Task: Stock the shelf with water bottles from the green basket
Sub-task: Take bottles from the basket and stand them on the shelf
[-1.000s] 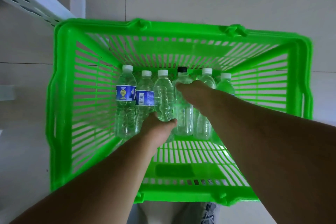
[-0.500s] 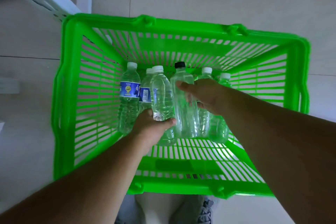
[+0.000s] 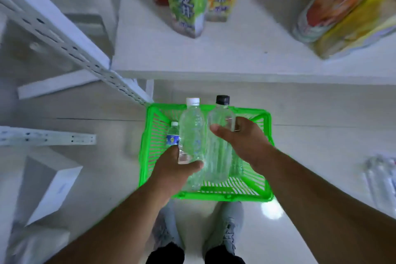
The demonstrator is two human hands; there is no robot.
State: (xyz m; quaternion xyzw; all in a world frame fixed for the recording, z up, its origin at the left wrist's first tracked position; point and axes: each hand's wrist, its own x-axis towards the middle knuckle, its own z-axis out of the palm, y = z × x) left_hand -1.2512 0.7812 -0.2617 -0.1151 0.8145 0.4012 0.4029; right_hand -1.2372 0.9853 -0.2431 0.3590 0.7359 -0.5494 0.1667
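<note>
Gripping white-capped bottle (image 3: 191, 133) near base in left hand (image 3: 171, 169), fingers curled round it. Gripping black-capped bottle (image 3: 219, 141) in right hand (image 3: 242, 141), thumb across front. Holding both upright above green basket (image 3: 266, 133), below shelf (image 3: 214, 58) edge. Blue-labelled bottle (image 3: 173, 135) standing inside green basket.

Green basket (image 3: 265, 196) on floor (image 3: 310, 156); cartons (image 3: 186, 0) on shelf (image 3: 235, 58).

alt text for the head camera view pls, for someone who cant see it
Seen from above, the left hand holds a white-capped water bottle and the right hand a black-capped bottle, both over a green basket on the floor. A white shelf with drink cartons lies ahead.
</note>
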